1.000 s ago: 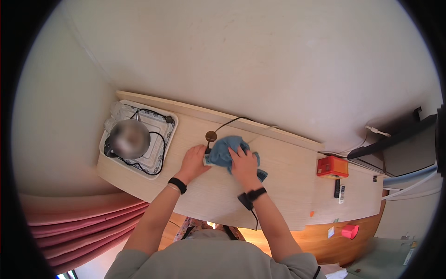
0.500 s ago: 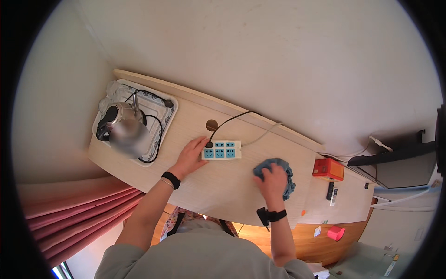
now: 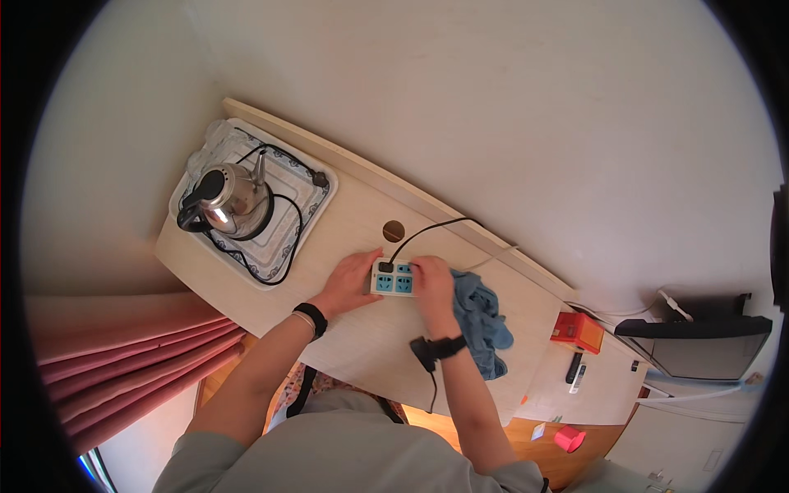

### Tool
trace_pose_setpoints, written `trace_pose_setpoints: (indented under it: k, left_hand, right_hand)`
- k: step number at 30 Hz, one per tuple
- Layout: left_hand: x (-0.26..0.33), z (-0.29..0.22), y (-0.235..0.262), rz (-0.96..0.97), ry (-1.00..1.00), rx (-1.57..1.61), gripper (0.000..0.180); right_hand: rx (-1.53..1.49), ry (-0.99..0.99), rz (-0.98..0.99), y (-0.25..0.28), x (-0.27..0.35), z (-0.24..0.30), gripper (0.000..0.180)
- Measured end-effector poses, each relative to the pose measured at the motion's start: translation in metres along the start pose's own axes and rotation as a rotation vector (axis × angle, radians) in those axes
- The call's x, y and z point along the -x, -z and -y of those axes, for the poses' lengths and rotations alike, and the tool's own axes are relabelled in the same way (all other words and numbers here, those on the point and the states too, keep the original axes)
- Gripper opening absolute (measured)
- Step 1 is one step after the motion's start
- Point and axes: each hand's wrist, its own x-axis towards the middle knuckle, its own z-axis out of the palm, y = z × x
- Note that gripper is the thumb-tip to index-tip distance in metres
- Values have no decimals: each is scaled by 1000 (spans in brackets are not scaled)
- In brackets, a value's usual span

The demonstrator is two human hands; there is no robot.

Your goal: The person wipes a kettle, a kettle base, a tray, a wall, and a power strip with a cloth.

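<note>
A white power strip [image 3: 393, 278] with blue sockets lies on the pale wooden desk [image 3: 362, 345]. My left hand [image 3: 352, 282] grips its left end. My right hand [image 3: 433, 283] grips its right end, fingers over the top. A black cable [image 3: 427, 230] runs from the strip toward the wall. A crumpled blue cloth [image 3: 483, 322] lies on the desk just right of my right hand, not held.
A steel kettle [image 3: 226, 200] with a black cord stands on a white tray [image 3: 288, 238] at the desk's left end. A round cable hole [image 3: 394, 231] sits behind the strip. An orange box [image 3: 578, 331] and two remotes [image 3: 574, 371] lie at the right. Pink curtain [image 3: 123, 361] hangs left.
My right hand wiped with the blue cloth, slid it rightward, then let it go and came back to the power strip. The strip is now uncovered and held by both hands.
</note>
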Motion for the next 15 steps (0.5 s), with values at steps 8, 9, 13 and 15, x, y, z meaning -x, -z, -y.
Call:
trace_pose_setpoints:
  k: [8, 9, 13, 15]
  left_hand:
    - [1, 3, 0, -20, 5, -36, 94]
    - [1, 3, 0, -31, -7, -52, 95]
    - [2, 6, -1, -47, -19, -46, 94]
    - [2, 4, 1, -48, -18, -28, 93]
  right_hand:
    - [194, 152, 132, -30, -22, 15, 4]
    - [195, 46, 195, -29, -28, 18, 4]
    - [192, -114, 268, -22, -34, 12, 6]
    - [215, -179, 268, -5, -33, -11, 6]
